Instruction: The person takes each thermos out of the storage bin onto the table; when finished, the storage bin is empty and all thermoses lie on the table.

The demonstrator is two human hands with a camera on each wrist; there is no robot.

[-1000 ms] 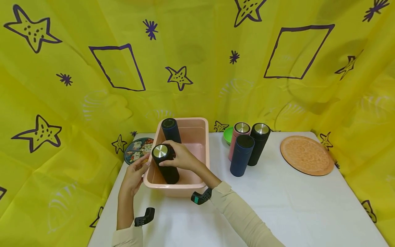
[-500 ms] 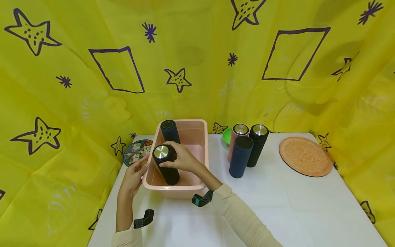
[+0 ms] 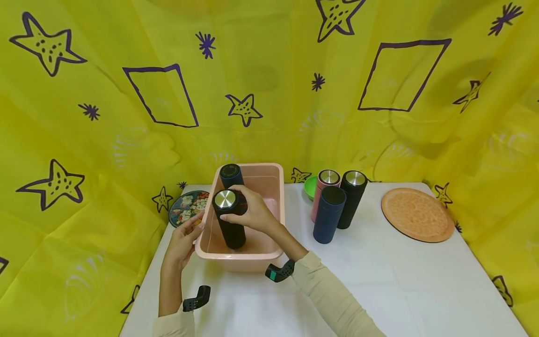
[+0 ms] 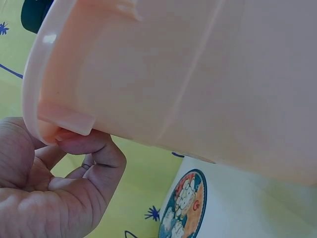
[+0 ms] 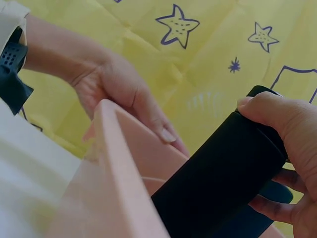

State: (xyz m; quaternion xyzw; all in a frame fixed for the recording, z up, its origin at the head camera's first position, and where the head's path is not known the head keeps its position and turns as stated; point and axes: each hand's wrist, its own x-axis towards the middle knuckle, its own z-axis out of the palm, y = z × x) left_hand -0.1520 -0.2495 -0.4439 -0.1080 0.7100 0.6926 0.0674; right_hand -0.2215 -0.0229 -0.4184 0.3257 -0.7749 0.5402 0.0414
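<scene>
My right hand [image 3: 254, 213] grips a black flask [image 3: 232, 231] with a shiny steel lid top by its upper end. The flask stands inside a pink plastic tub [image 3: 242, 256], near its front left, leaning slightly. In the right wrist view, thumb and fingers wrap the dark flask [image 5: 213, 173] just below its lid. My left hand [image 3: 183, 241] holds the tub's left rim. Seen from the left wrist, its fingers [image 4: 81, 144] curl under that rim. Behind the black flask, a navy flask [image 3: 232, 175] stands in the tub's back left corner, partly hidden.
Right of the tub, a pink flask [image 3: 316, 201], a navy flask [image 3: 328, 220] and another black flask [image 3: 351, 201] stand close together. A green bowl [image 3: 310, 186] sits behind them. A round brown board [image 3: 417, 215] lies far right, a patterned round mat [image 3: 183, 208] at left.
My right hand has shifted the black flask's top a little to the right, so it stands more upright in the tub. The left hand has stayed on the rim.
</scene>
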